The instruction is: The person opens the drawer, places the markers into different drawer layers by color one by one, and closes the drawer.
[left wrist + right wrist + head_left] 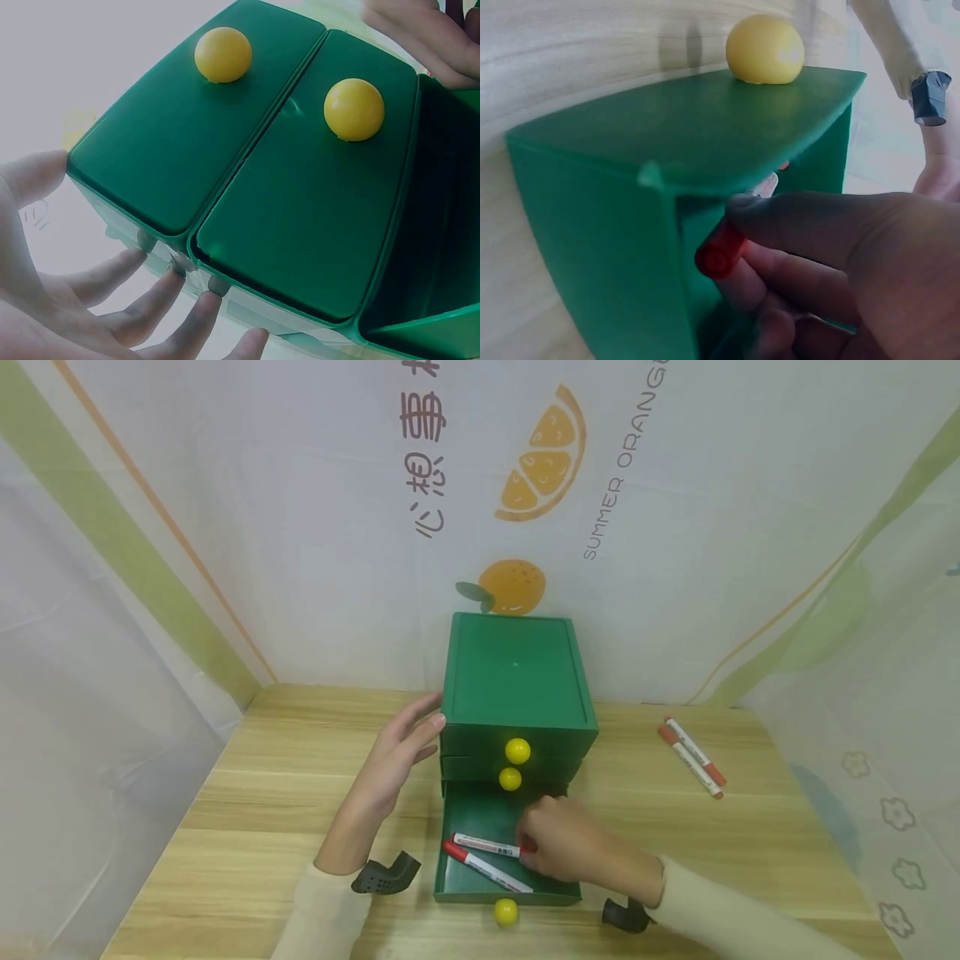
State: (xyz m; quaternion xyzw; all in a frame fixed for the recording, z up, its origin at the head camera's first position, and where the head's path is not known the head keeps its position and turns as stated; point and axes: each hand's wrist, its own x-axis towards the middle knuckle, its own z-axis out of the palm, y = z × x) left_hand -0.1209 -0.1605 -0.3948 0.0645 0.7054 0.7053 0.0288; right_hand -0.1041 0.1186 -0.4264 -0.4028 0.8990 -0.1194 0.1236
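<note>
The right hand pinched a red-capped marker inside the pulled-out bottom drawer, at six o'clock of the green drawer chest. The left hand, fingers spread, pressed the chest's nine o'clock side.

A drawer cabinet is standing at the back middle of the table, against the backdrop, with its bottom drawer pulled out toward the person. Two markers are lying inside that drawer, one behind the other. The left hand is resting against the cabinet's left side, while the right hand is reaching into the drawer from the right, gripping the rear marker's end. Two more markers are lying side by side on the table, well to the cabinet's right
</note>
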